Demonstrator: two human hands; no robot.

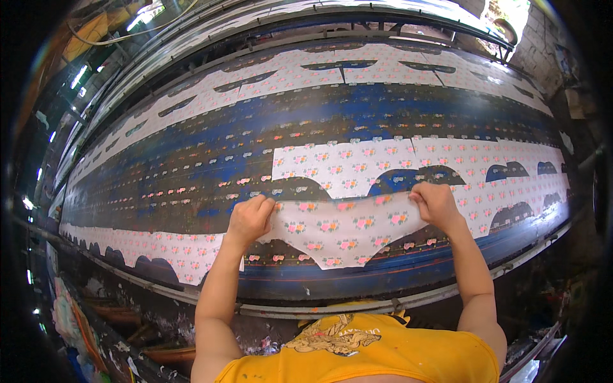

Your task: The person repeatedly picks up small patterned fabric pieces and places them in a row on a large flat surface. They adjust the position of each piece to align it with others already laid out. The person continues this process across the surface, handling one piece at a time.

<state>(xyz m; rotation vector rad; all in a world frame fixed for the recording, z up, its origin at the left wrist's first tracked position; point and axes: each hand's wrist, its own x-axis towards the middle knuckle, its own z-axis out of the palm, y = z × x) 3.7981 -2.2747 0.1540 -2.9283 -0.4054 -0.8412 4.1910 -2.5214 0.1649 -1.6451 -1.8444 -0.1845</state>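
Between my two hands a white fabric piece with pink and orange flower prints (341, 231) is stretched by its upper corners. My left hand (251, 219) pinches its left corner with the fingers closed. At the opposite corner my right hand (434, 204) is closed in a pinch too. The piece narrows toward its lower edge, which lies over the near part of the long dark printing table (204, 153). Just beyond it, a flat printed fabric panel (345, 159) lies on the table. More printed panels (511, 198) lie beside my right hand.
A row of printed pieces (185, 249) runs along the near left edge. Another row (370, 64) lies along the far side. A metal rail (408, 300) borders the table close to my body. Behind stands another long table (287, 16). Coloured cloth (73, 319) hangs at lower left.
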